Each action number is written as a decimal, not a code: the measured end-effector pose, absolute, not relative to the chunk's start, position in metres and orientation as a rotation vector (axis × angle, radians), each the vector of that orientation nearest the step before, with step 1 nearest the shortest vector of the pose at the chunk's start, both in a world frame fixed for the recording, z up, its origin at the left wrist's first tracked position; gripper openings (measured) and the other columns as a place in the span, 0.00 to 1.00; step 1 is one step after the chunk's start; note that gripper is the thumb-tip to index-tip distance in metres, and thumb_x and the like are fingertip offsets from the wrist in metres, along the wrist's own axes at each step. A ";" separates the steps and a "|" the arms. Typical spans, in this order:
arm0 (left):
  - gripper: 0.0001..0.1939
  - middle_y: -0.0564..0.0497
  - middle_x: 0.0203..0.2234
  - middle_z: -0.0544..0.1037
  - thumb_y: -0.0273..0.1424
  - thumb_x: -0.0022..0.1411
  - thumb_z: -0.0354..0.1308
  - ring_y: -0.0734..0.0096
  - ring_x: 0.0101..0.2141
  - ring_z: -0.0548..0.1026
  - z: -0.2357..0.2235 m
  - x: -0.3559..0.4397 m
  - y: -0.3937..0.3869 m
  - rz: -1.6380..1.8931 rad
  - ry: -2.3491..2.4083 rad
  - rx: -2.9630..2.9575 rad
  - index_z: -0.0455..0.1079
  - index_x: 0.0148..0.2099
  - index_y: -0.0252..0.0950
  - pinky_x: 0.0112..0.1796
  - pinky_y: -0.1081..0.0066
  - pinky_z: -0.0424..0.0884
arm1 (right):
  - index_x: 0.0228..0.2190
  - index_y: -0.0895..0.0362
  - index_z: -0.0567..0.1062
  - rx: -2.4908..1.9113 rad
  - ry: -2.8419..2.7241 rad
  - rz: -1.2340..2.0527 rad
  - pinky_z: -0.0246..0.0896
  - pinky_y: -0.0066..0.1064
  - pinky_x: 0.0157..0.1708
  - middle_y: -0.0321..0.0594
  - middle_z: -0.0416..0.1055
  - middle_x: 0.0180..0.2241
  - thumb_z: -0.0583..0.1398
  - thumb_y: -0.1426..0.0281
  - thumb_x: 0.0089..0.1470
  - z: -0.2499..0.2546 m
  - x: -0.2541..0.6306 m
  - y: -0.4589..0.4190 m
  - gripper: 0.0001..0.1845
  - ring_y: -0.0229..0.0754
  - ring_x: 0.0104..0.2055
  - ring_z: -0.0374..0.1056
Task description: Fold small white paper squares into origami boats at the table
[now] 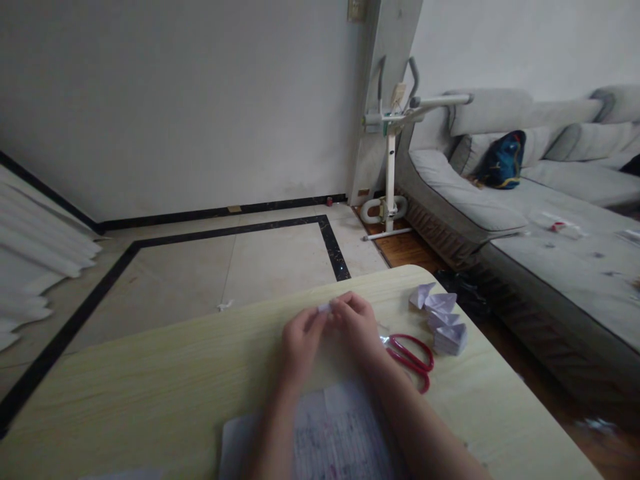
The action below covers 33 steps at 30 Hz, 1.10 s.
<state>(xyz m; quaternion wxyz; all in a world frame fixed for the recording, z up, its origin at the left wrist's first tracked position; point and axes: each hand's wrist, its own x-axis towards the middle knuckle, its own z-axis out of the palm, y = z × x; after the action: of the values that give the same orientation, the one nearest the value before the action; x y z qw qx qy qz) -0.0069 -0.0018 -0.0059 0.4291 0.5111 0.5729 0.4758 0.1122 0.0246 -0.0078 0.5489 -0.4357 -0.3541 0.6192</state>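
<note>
Between my two hands, over the far part of the table, is a small piece of white paper point(325, 307), mostly hidden by the fingers. My left hand point(301, 335) pinches its left side, and my right hand point(358, 321) grips it from the right. Just right of my right hand lie scissors with red handles point(415, 360), their blades partly covered by the hand. Several folded paper shapes point(442, 303) stand in a row near the table's right edge. Under my forearms rests a sheet of written, lined paper point(340, 433).
The pale wooden table point(165, 393) has a rounded far right corner. Beyond it are a tiled floor point(270, 260) and a white exercise machine point(391, 167). A grey sofa point(560, 260) with a blue bag point(504, 161) runs along the right. A white curtain point(35, 247) hangs at the left.
</note>
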 end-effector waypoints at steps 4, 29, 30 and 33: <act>0.15 0.53 0.21 0.75 0.39 0.61 0.55 0.71 0.26 0.72 -0.002 -0.007 -0.003 1.189 1.470 1.305 0.72 0.29 0.34 0.28 0.75 0.64 | 0.18 0.57 0.69 -1.052 -0.888 1.439 0.51 0.25 0.20 0.29 0.61 0.14 0.64 0.66 0.45 -0.010 0.114 0.025 0.12 0.32 0.18 0.56; 0.14 0.49 0.28 0.78 0.40 0.60 0.56 0.66 0.31 0.75 -0.009 -0.007 -0.001 1.236 1.414 1.255 0.73 0.34 0.34 0.33 0.72 0.68 | 0.25 0.57 0.71 -1.153 -1.063 1.341 0.55 0.25 0.23 0.32 0.65 0.20 0.62 0.59 0.50 -0.015 0.111 0.027 0.13 0.35 0.23 0.60; 0.14 0.49 0.28 0.78 0.40 0.60 0.56 0.66 0.31 0.75 -0.009 -0.007 -0.002 1.238 1.396 1.251 0.73 0.34 0.34 0.32 0.73 0.68 | 0.24 0.57 0.71 -1.166 -1.098 1.328 0.55 0.25 0.24 0.32 0.65 0.21 0.61 0.60 0.50 -0.014 0.111 0.026 0.13 0.35 0.24 0.60; 0.14 0.50 0.27 0.76 0.40 0.61 0.56 0.67 0.31 0.73 -0.008 -0.009 -0.003 1.246 1.353 1.238 0.72 0.34 0.34 0.32 0.73 0.67 | 0.22 0.57 0.70 -1.200 -1.200 1.301 0.55 0.25 0.26 0.32 0.65 0.21 0.61 0.61 0.51 -0.011 0.111 0.024 0.14 0.36 0.25 0.61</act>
<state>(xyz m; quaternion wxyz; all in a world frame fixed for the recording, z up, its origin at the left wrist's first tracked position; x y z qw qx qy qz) -0.0095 -0.0026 -0.0083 0.4460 0.4997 0.5462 0.5030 0.1108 0.0240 -0.0107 0.4807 -0.4921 -0.4919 0.5336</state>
